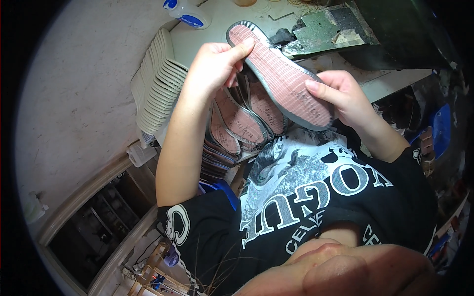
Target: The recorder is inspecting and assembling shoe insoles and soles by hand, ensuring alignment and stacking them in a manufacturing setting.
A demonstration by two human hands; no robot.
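A long pink shoe insole (291,81) with faint cross lines and a dark raised rim is held up aslant over the worktable. My left hand (222,64) grips its narrower far end, the thumb lying on the pink face and the fingers bent beneath. At the wider near end, my right hand (340,91) pinches the edge with the thumb on top; its other fingers are mostly hidden behind. Below my left hand, more pink pieces of the same kind (242,123) lie against one another, with a stack of thin layers (217,160) next to them.
A tall row of nested cream sole-shaped pieces (158,79) stands at the table's left edge. Behind it is a white bottle with a blue label (190,15). A worn green metal plate (331,32) lies at the back right, by a dark machine-like body (405,39).
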